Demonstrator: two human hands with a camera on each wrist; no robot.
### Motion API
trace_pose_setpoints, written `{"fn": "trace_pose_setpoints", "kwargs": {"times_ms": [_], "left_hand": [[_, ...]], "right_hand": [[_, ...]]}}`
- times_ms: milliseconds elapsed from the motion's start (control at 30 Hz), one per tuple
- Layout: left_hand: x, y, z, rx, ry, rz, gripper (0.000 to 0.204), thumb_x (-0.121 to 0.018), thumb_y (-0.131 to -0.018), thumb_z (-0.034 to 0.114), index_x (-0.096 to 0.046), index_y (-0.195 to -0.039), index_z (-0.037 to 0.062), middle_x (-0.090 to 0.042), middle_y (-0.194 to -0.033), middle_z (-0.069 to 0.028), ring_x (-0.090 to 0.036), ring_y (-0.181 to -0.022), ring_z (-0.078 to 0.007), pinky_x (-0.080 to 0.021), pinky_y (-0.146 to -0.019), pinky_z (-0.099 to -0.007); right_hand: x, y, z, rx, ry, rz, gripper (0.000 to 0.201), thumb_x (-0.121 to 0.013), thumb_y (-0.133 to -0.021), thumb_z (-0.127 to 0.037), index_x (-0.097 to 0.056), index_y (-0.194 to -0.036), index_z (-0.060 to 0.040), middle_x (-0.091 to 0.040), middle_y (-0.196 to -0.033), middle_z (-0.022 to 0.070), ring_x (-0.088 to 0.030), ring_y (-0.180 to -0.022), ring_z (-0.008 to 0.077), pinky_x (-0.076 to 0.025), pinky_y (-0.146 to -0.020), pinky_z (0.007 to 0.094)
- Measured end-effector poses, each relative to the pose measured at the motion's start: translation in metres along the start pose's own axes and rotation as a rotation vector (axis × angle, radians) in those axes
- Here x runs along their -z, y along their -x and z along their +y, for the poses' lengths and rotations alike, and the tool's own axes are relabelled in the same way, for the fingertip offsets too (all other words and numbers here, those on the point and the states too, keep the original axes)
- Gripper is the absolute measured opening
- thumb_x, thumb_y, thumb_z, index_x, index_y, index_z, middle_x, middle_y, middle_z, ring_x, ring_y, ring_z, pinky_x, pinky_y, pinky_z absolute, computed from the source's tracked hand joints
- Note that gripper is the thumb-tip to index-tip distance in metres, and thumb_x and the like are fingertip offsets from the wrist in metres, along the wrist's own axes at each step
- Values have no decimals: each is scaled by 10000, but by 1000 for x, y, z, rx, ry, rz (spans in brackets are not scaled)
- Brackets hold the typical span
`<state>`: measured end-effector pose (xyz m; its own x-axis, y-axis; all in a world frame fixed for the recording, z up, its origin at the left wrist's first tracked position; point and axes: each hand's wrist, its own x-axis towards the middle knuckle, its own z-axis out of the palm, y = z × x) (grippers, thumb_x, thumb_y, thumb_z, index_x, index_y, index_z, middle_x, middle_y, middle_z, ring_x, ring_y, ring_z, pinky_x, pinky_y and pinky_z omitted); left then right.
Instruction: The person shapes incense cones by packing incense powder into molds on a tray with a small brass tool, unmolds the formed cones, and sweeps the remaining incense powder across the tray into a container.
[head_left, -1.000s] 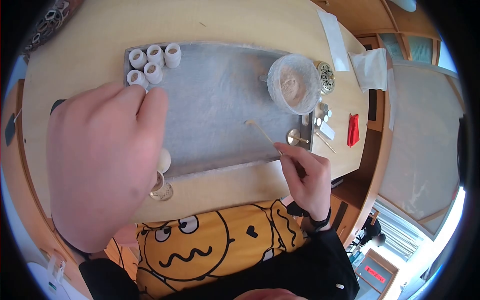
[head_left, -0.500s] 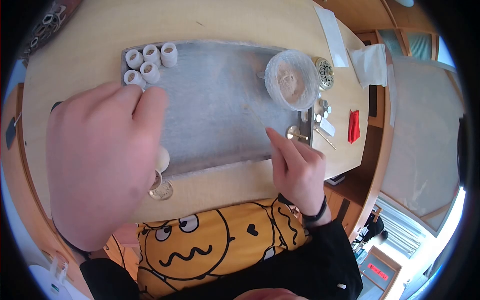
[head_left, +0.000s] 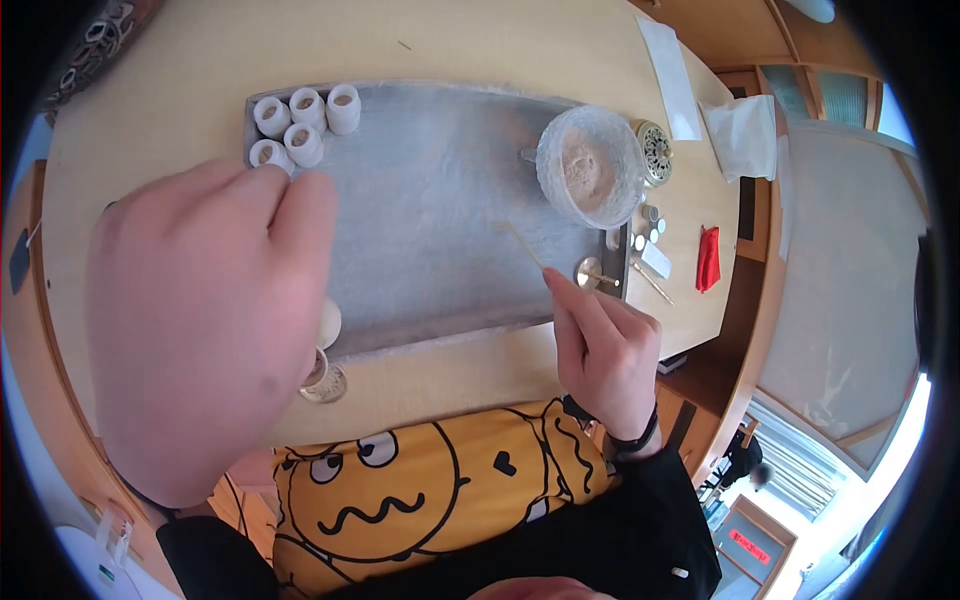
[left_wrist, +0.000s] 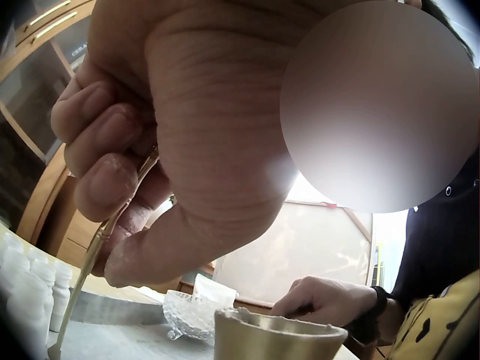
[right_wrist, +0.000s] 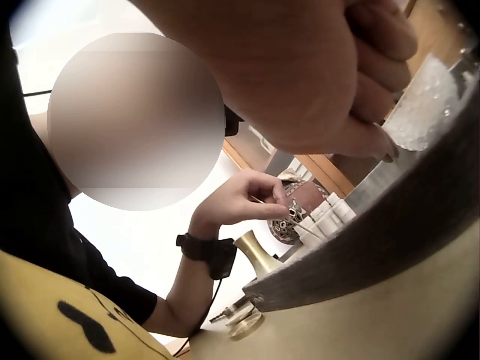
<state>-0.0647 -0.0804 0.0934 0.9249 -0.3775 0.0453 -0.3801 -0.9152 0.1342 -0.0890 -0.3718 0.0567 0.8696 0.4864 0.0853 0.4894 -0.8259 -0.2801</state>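
Note:
My right hand (head_left: 610,345) pinches a slim brass spoon (head_left: 526,248), its small tip low over the grey tray (head_left: 420,250). On the left, my left hand (head_left: 205,320) fills much of the head view and hides what it holds there. In the left wrist view its curled fingers grip a thin brass rod (left_wrist: 94,247) that slants down beside white bottles (left_wrist: 30,307). Several of these open white bottles (head_left: 303,145), with brownish powder inside, stand at the tray's far left corner. A brass vase (right_wrist: 257,255) with a flared mouth stands below the left hand.
At the tray's right end is a glass bowl (head_left: 615,190) of pale powder, close to a pierced brass lid (head_left: 655,153). A brass press (head_left: 588,273) lies nearby. Beyond the tray are a red cloth (head_left: 708,258), a brass stick (head_left: 653,285) and a white bag (head_left: 740,138).
My right hand has turned so its back faces up more, and the spoon tip has shifted a little toward the tray's far side. The left hand has hardly moved.

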Motion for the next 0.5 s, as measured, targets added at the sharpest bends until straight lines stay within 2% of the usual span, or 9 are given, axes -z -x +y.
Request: {"fn": "trace_pose_setpoints", "kwargs": {"times_ms": [200,367,433,500], "left_hand": [[4,-3,0,7,22,-22,153,-676,-773,44,-525,-786,24,-513,-705,-114,-545,-665,-322,-434,-599,-431],[2,-1,2,15,12,-9,157,-678,-774,48,-524,-786,24,-516,-710,-112,-547,-669,-319,-432,-602,-431],[2,-1,3,13,-36,-32,161,-680,-776,53,-522,-786,25,-520,-714,-111,-552,-672,-316,-435,-606,-428],[2,-2,2,5,-29,-29,159,-679,-777,55,-524,-788,26,-521,-715,-111,-554,-675,-315,-436,-607,-427]], "right_hand": [[-12,-29,6,38,8,70,337,-689,-778,17,-705,-1109,-41,-549,-631,33,-545,-495,208,-436,-457,321],[-7,-12,5,39,62,28,349,-693,-773,14,-704,-1119,-38,-513,-611,26,-530,-486,191,-431,-450,316],[-6,-2,5,18,79,40,394,-690,-737,29,-703,-1126,-31,-506,-610,24,-536,-490,178,-428,-447,316],[-9,-3,3,-10,77,37,353,-685,-773,36,-712,-1118,-37,-518,-616,41,-543,-499,201,-429,-464,330]]}}
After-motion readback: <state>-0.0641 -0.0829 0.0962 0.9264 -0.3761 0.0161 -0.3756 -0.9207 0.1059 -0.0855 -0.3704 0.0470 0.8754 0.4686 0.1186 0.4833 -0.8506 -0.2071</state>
